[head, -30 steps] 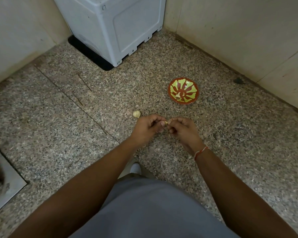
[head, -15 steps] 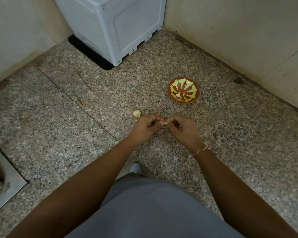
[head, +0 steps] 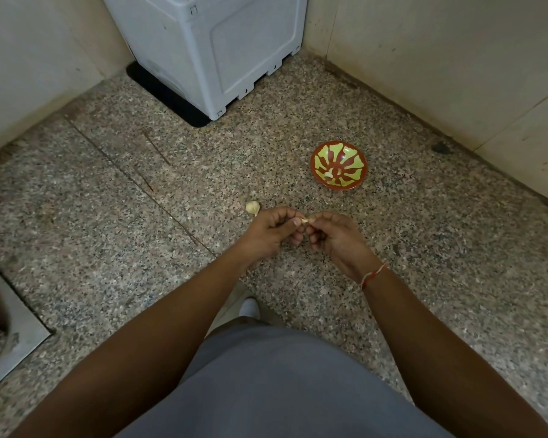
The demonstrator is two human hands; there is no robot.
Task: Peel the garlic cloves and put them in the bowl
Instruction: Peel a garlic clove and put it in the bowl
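Garlic clove (head: 305, 220), part-peeled by my guess, is pinched between left hand (head: 271, 233) and right hand (head: 336, 238); one lies in the bowl (head: 338, 164), another (head: 252, 207) waits.

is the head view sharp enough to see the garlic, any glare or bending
Head view: dim, even light with no glare; the garlic clove pinched between left hand and right hand is tiny and soft; wall lines bow from the wide lens; the bowl reads clearly.

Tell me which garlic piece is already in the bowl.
The pale clove lying inside the red-and-green bowl. One piece lies on the floor by the left hand; another is pinched between both hands.
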